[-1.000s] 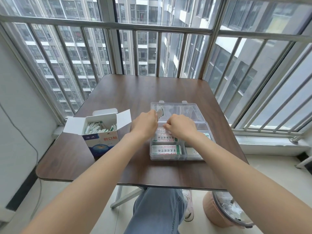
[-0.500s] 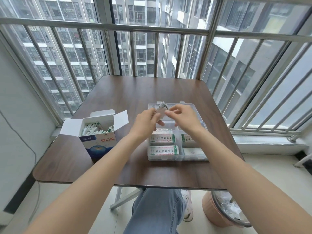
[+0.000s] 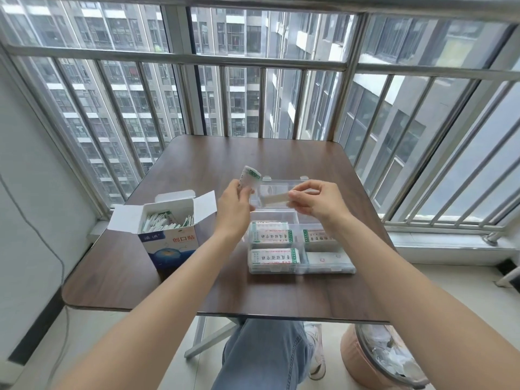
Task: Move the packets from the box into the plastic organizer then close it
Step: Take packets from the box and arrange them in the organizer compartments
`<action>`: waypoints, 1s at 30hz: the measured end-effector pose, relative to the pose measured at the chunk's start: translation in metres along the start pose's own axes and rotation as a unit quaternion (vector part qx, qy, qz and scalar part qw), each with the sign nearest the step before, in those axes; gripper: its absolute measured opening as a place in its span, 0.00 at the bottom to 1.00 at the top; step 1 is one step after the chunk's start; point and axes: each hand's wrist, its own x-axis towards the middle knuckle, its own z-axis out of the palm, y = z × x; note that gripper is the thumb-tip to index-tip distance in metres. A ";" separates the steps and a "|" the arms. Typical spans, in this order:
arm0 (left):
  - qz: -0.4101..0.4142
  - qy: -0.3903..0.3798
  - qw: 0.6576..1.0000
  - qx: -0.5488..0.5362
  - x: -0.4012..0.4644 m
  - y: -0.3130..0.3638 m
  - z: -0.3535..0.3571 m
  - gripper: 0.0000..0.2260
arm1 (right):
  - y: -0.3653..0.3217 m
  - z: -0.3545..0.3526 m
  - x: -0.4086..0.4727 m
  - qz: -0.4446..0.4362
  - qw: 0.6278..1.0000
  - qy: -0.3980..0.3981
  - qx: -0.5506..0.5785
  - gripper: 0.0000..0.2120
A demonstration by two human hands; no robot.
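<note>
Dark wood-grain surface (image 3: 281, 159) with rounded corners, set against a barred window, open white-and-blue box (image 3: 168, 237) of packets standing at its left, clear plastic organizer (image 3: 301, 270) lying open right of centre, well apart from the box

Head cam, fwd-down over table (image 3: 281, 159).

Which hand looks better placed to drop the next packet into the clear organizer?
Probably the right hand. It pinches a single packet directly above the organizer, over the far compartments. The left hand holds a small bunch of packets, off toward the box.
</note>
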 end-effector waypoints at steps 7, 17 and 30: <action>-0.014 -0.013 0.998 0.055 0.005 -0.005 0.004 0.08 | 0.009 0.014 0.012 -0.041 0.969 -0.067 -0.233 0.03; -0.011 -0.056 0.990 0.129 0.009 -0.016 0.006 0.10 | 0.012 0.029 0.010 -0.111 0.850 -0.132 -0.497 0.12; 0.001 -0.127 0.913 0.387 0.018 -0.021 0.014 0.12 | 0.010 0.032 0.006 -0.077 0.835 -0.157 -0.521 0.16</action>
